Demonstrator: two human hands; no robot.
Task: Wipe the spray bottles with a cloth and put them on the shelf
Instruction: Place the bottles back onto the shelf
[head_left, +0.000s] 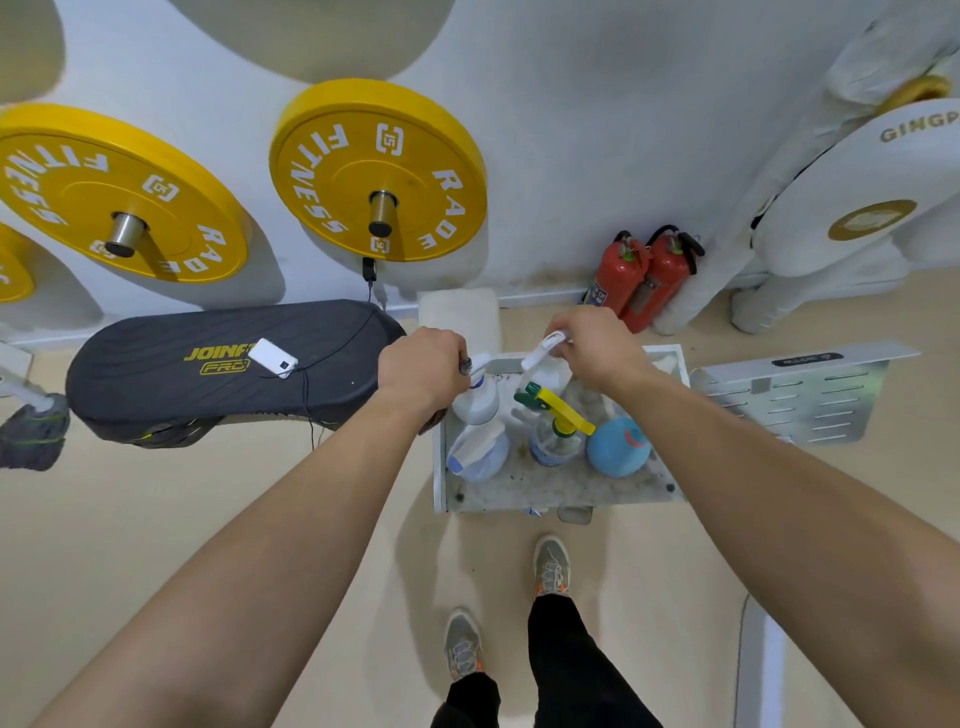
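Presently, both hands reach over the white shelf (563, 496). The left hand (423, 371) is closed around the trigger head of one white spray bottle (477, 401); the right hand (597, 345) pinches another bottle's white trigger (540, 351). Three more bottles stand alongside.

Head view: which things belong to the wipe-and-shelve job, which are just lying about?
Job: left hand and right hand, each on a white spray bottle; yellow-trigger spray bottle; tray.
Lying about: weight plates, fire extinguishers, phone, blue ball.

Both hands' fingers (558, 343) hidden underneath
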